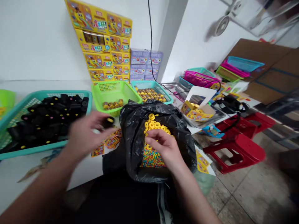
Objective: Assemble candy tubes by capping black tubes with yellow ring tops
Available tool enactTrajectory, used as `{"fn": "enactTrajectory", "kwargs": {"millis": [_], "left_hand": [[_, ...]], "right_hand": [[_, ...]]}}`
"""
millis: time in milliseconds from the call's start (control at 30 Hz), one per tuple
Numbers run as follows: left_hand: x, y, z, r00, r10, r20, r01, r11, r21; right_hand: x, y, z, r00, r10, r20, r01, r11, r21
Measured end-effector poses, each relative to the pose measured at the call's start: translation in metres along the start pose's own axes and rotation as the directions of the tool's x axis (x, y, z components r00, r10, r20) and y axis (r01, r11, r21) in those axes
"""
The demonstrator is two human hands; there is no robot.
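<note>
Left of the black bag (135,140), the left hand (87,133) clamps a black piece (107,122); inside, the right hand (164,144), grip impossible to tell, seems to be picking yellow rings (156,125), next needing a fine pinch.

Ahead of you, yellow printed boxes (100,60) are standing stacked by the white wall (42,37), with purple boxes (139,69) sitting just beside them and a black cable (151,37) hanging in front. To your right, coloured baskets (245,64) are resting stacked near brown cardboard (252,51), and red stools (247,151) are standing on the floor (247,199).
</note>
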State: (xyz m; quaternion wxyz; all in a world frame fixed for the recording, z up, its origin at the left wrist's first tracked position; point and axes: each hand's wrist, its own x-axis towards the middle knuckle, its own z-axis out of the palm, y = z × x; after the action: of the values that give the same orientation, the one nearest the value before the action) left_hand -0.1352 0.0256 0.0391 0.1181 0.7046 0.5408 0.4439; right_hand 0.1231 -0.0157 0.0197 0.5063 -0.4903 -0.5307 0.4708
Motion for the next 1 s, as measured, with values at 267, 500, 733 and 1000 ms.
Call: {"fn": "enactTrajectory", "kwargs": {"millis": [267, 500, 733, 1000], "left_hand": [[-0.033, 0.059, 0.088, 0.911, 0.217, 0.351, -0.071, 0.921, -0.384], [-0.029, 0.036, 0.082, 0.904, 0.028, 0.426, 0.171, 0.890, -0.422], [-0.029, 0.036, 0.083, 0.905, -0.022, 0.425, 0.237, 0.856, -0.460], [-0.030, 0.038, 0.075, 0.888, -0.027, 0.460, 0.274, 0.835, -0.478]], "right_hand": [[-0.003, 0.007, -0.018, 0.988, -0.091, 0.127, 0.142, 0.862, -0.487], [0.001, -0.003, -0.031, 0.901, 0.308, 0.305, 0.310, 0.034, -0.950], [0.012, 0.008, 0.006, 0.814, 0.424, 0.398, 0.385, 0.119, -0.915], [0.001, 0.011, -0.025, 0.910, 0.239, 0.340, 0.151, 0.572, -0.806]]}}
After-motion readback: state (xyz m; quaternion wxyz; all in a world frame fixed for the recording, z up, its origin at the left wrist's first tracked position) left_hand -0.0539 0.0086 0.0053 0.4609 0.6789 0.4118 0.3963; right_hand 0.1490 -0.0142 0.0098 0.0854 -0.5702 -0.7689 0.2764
